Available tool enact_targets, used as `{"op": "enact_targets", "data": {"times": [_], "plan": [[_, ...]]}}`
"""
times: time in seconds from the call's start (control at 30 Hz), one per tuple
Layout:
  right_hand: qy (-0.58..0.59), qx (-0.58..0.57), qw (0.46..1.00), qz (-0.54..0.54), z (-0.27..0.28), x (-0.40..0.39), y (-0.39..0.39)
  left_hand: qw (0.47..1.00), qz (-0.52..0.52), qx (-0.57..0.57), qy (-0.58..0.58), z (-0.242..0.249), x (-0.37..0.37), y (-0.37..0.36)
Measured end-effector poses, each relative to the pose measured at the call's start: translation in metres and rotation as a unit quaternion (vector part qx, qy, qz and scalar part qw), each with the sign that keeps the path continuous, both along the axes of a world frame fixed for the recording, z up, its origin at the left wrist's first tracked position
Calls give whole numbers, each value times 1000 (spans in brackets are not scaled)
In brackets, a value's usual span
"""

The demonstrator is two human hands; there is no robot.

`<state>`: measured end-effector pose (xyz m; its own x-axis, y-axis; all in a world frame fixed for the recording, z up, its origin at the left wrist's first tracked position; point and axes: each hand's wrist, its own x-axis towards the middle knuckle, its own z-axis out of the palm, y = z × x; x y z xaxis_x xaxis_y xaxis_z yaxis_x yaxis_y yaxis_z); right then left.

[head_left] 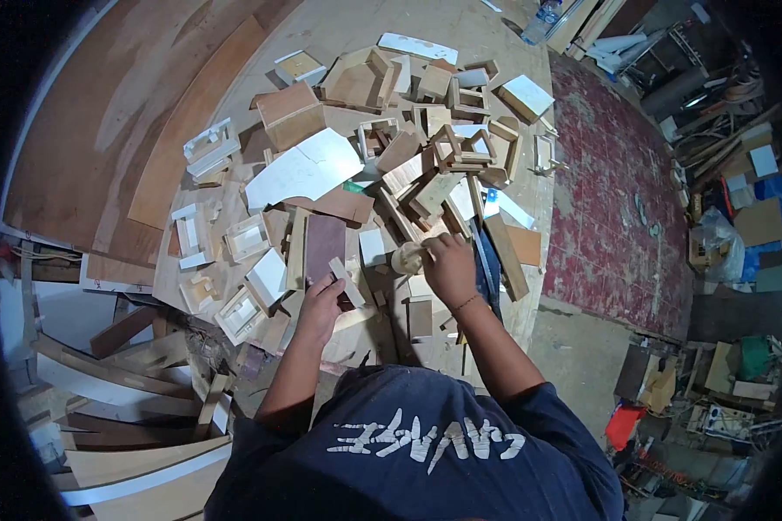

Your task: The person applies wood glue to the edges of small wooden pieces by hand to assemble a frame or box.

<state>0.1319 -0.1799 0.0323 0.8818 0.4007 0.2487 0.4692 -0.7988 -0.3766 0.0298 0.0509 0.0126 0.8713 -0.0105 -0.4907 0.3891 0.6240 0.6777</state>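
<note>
My left hand (320,308) is closed on a small flat wooden strip (347,283), held at a slant near the table's front edge. Just beyond the strip lies a dark purplish-brown board (325,246). My right hand (449,267) has its fingers drawn together at the rim of a small pale yellowish cup (407,259). Whatever those fingers pinch, if anything, is hidden. A white-faced block (372,247) lies between the hands. Past the right hand, a long narrow wooden strip (506,259) lies beside dark blue cloth-like material (487,260).
Small wooden box frames and offcuts crowd the table beyond my hands, around a large white curved panel (306,169). Large plywood sheets (130,113) lie at left. Curved boards (139,456) are stacked at lower left. A worn red floor (617,200) lies right.
</note>
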Motion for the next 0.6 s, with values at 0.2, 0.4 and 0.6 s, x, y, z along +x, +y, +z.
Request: {"op": "enact_targets", "data": {"times": [0.2,0.4,0.6], "plan": [[130,344,917,-158,38,-41,-26,998,4,43,-54,9,-2,3],[251,615,738,-117,94,-83,-61,990,-58,55,-116,50,9,-22],[139,622,767,-75,133,-114,-61,973,-125,-28,-194,99,4,-48]]}}
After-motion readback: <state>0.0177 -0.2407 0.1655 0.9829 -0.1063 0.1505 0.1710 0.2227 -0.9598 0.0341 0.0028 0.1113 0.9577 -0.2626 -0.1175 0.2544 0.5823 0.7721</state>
